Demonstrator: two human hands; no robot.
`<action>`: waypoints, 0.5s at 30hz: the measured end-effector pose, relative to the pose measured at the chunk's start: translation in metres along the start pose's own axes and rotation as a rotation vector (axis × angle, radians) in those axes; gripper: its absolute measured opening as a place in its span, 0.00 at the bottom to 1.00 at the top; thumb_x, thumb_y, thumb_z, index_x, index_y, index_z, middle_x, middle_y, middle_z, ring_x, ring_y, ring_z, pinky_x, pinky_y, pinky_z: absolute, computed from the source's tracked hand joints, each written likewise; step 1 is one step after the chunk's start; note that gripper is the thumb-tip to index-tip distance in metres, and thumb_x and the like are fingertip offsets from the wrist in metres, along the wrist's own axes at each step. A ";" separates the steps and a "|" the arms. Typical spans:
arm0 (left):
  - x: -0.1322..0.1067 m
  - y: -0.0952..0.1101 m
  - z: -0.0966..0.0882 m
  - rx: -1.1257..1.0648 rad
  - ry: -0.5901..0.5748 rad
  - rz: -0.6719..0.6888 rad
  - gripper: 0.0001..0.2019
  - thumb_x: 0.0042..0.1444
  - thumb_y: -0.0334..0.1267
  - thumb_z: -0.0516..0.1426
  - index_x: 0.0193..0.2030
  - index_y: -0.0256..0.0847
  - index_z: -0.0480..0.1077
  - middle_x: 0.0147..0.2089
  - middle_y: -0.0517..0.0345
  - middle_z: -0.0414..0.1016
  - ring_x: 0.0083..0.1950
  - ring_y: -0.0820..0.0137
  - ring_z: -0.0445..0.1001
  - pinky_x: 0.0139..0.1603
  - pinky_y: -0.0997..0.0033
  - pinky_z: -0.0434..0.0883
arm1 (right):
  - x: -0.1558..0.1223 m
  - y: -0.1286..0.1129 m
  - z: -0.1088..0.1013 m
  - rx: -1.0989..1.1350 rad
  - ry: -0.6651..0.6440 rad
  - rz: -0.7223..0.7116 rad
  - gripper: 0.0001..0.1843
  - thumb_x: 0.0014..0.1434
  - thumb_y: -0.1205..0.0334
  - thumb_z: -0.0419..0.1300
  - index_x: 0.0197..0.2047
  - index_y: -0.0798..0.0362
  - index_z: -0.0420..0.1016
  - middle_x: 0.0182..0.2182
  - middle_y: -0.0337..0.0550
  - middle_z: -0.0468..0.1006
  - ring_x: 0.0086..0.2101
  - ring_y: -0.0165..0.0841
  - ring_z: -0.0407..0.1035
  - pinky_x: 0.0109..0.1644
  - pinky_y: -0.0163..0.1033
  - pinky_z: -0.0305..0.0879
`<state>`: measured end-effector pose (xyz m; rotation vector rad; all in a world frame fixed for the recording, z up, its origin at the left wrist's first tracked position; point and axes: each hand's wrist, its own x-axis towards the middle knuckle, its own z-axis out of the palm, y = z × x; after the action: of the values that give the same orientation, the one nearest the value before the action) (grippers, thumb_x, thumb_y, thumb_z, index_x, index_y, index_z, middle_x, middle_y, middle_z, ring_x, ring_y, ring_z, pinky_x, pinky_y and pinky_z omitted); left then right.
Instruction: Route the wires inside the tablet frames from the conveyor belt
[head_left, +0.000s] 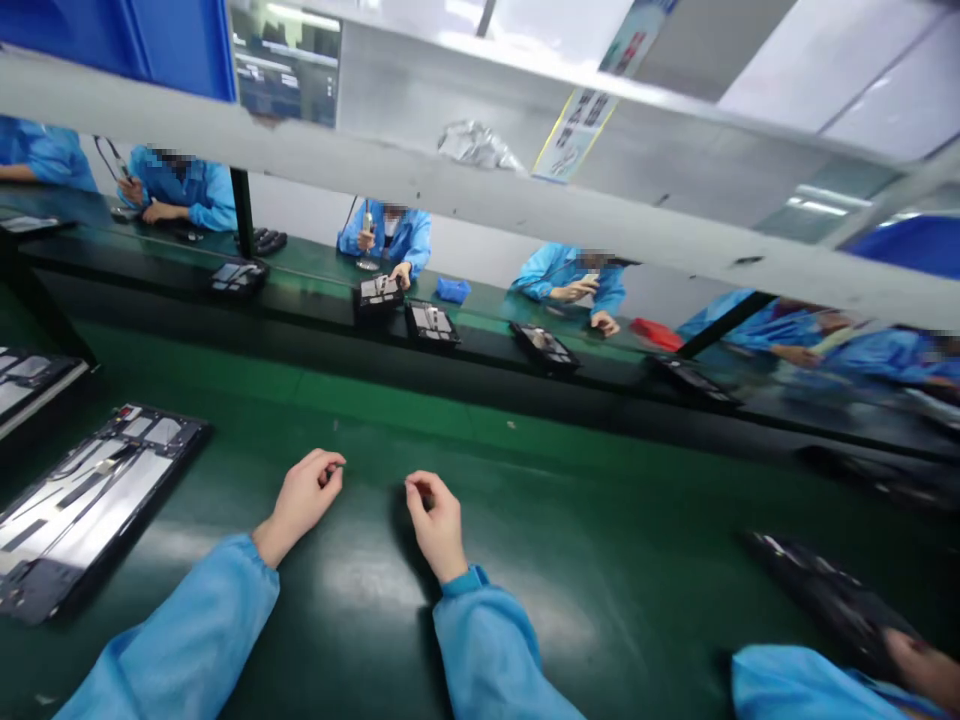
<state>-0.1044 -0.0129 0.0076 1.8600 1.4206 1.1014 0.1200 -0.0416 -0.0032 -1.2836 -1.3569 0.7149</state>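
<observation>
My left hand [306, 495] is above the green bench, its fingers curled in towards the thumb. Facing it across a short gap, my right hand [439, 525] has its thumb and fingers drawn together in a pinch. If either hand holds anything, it is too small or too hidden for me to make out. To the left of my left hand lies an opened tablet-like device [112, 490], with silver battery panels, dark strips and thin cables showing inside a black frame.
Another opened device [34, 385] sits at the far left edge. At right, a co-worker's hand [922, 665] holds a blurred dark device [832, 600]. Beyond the bench, several similar devices line a black-edged ledge [472, 370], with people in blue behind. A white shelf beam [360, 165] crosses overhead.
</observation>
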 end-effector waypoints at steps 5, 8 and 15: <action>0.004 -0.020 -0.007 0.026 -0.002 -0.057 0.13 0.58 0.42 0.52 0.38 0.41 0.75 0.30 0.58 0.74 0.29 0.69 0.71 0.34 0.71 0.66 | 0.005 0.010 -0.003 -0.134 0.048 -0.068 0.09 0.60 0.57 0.57 0.36 0.52 0.74 0.33 0.44 0.76 0.34 0.37 0.70 0.38 0.39 0.66; 0.002 -0.025 -0.003 0.091 -0.090 -0.014 0.13 0.57 0.43 0.51 0.37 0.42 0.75 0.30 0.59 0.75 0.30 0.68 0.71 0.34 0.70 0.65 | 0.003 0.010 0.002 -0.182 0.087 -0.106 0.06 0.58 0.62 0.57 0.33 0.52 0.75 0.31 0.42 0.74 0.31 0.35 0.69 0.35 0.38 0.65; 0.009 -0.029 -0.002 0.131 -0.204 -0.059 0.16 0.54 0.51 0.51 0.39 0.45 0.75 0.31 0.60 0.76 0.33 0.65 0.74 0.35 0.70 0.66 | 0.003 0.011 0.010 -0.247 0.151 -0.102 0.04 0.55 0.65 0.56 0.33 0.52 0.73 0.29 0.41 0.72 0.28 0.33 0.68 0.33 0.37 0.65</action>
<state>-0.1195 0.0044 -0.0125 1.9455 1.4477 0.7815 0.1145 -0.0336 -0.0143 -1.4199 -1.4069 0.3799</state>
